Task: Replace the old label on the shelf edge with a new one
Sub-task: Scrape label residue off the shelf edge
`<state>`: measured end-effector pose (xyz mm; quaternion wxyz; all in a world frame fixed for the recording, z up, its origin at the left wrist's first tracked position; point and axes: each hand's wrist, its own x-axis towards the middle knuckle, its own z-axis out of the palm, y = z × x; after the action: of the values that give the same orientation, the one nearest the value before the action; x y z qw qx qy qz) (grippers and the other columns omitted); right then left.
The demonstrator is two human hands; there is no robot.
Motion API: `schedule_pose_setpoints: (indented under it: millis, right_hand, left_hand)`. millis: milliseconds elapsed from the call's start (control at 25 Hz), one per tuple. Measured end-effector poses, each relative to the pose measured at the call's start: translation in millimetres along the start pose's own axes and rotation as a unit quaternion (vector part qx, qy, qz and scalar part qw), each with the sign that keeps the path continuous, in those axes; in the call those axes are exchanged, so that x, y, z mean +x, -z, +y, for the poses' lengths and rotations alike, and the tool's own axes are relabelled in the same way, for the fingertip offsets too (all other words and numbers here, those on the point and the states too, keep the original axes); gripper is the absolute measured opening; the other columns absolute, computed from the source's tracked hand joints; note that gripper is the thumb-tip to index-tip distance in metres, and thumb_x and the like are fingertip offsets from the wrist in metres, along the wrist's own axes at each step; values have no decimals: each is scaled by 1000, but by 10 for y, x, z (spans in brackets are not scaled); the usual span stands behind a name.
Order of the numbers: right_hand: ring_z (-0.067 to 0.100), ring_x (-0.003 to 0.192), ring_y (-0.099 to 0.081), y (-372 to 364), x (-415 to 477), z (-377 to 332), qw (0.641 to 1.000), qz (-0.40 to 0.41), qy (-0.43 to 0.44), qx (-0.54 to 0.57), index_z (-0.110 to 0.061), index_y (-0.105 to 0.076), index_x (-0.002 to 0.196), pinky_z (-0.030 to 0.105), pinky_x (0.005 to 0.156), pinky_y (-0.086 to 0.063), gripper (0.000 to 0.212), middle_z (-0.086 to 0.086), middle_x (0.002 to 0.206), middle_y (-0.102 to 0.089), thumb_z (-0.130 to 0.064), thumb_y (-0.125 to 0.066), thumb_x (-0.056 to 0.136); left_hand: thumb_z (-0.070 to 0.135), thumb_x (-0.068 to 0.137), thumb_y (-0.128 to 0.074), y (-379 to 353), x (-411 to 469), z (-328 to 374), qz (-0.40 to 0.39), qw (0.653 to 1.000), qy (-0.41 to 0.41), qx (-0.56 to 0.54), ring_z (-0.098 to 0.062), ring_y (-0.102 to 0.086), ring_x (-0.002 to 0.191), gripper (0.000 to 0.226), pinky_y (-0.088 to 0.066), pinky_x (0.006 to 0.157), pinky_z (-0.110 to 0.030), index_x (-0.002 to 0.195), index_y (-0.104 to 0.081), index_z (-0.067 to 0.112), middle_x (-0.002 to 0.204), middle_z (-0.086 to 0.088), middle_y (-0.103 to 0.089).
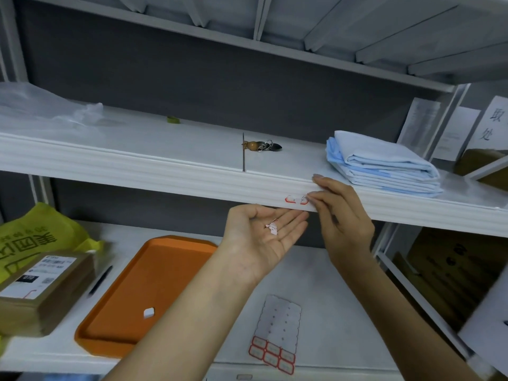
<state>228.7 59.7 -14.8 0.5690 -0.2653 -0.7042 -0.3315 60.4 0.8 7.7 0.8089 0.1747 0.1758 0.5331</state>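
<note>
A partly torn red-bordered old label (295, 199) sticks to the white shelf edge (170, 174). My right hand (341, 215) presses against that edge, its fingertips pinching at the label's right end. Just below the edge my left hand (264, 235) lies palm up and flat, with small torn label scraps (272, 228) resting in it. On the lower shelf lies a sheet of new labels (276, 336), with several red-bordered stickers left at its near end.
An orange tray (132, 298) with a small white piece (148, 312) sits on the lower shelf, a black pen (100, 280) and cardboard parcel (41, 290) to its left. Folded blue cloth (382, 163) and a keyring (261, 146) lie on the upper shelf.
</note>
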Motion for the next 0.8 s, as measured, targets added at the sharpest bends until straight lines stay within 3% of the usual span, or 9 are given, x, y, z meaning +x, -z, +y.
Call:
schedule_pose_setpoints:
  millis: [280,800]
  right_hand:
    - [25,103,-65,-23,9,-50,999,13,-33,11,8,-70,94,28,98,-49,15,19,108,-69,-1,-72,81]
    - [26,104,-60,-89,-5,8,1000,8,-15,17,9,-67,90,27,99,-46,5,24,108,-64,7,-66,86]
  left_hand:
    - [4,84,-43,5,-3,31,-6,1000,3,0,-40,-63,113,41,-47,103,-45,116,-62,-13,113,-29,-67]
    - [3,80,-42,-24,1,43,2,1000,6,6,-42,-63,113,45,-45,106,-46,118,-60,-13,113,-30,-67]
